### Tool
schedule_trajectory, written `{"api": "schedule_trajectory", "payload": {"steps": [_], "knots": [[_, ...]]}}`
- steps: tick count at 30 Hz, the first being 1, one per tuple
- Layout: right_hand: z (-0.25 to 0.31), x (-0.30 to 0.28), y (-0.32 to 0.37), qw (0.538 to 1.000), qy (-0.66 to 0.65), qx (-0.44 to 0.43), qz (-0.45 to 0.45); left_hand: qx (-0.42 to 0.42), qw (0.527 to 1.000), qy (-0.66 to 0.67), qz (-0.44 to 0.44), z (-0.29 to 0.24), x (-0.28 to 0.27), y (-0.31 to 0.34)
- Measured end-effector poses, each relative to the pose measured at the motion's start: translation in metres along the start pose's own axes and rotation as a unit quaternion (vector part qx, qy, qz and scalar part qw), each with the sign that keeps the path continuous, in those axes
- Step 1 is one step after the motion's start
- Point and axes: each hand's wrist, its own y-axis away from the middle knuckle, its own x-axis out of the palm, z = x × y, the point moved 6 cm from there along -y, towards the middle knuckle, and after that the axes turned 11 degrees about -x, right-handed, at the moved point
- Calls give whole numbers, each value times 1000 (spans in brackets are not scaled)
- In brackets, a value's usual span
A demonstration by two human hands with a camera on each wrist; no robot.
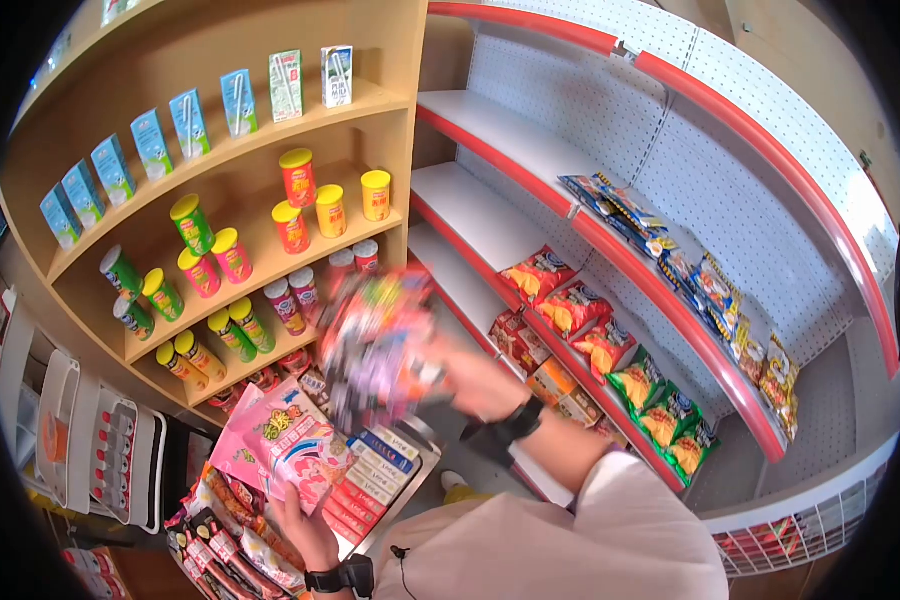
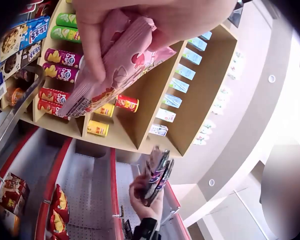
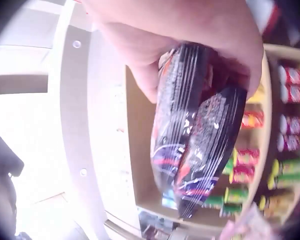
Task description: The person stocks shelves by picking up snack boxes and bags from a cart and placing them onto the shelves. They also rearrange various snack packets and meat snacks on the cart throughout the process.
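My left hand (image 1: 305, 528) grips pink snack bags (image 1: 295, 445) at their edge, low in the head view. In the left wrist view the thumb and fingers pinch those bags (image 2: 112, 70) from above. My right hand (image 1: 475, 380) is raised in front of the wooden shelf and grips glossy dark-edged snack bags (image 3: 172, 115), two of them side by side in the right wrist view. They are blurred by motion in the head view, where red, purple and black show. Packaged snacks (image 1: 235, 530) lie beneath the left hand.
A wooden shelf (image 1: 415, 130) bears drink cartons and chip canisters. White metal shelving (image 1: 510, 130) with red edges stands to the right, with chip bags (image 1: 570, 310) on its tiers. Boxes (image 1: 355, 505) sit in a metal-rimmed holder near my legs. A white wire basket (image 1: 800, 530) is at lower right.
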Motion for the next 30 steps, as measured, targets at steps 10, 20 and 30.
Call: {"api": "schedule_trajectory", "payload": {"steps": [10,20,30], "knots": [[339,-249,-153,881,211,-275,-323,-27,1000,0,-11,53,61,-25],[347,-396,-194,857,177,-209,-437,-45,998,3,-48,79,84,-16],[369,-319,-157,630,660,39,-407,-31,996,-12,-78,52,52,-30]]}}
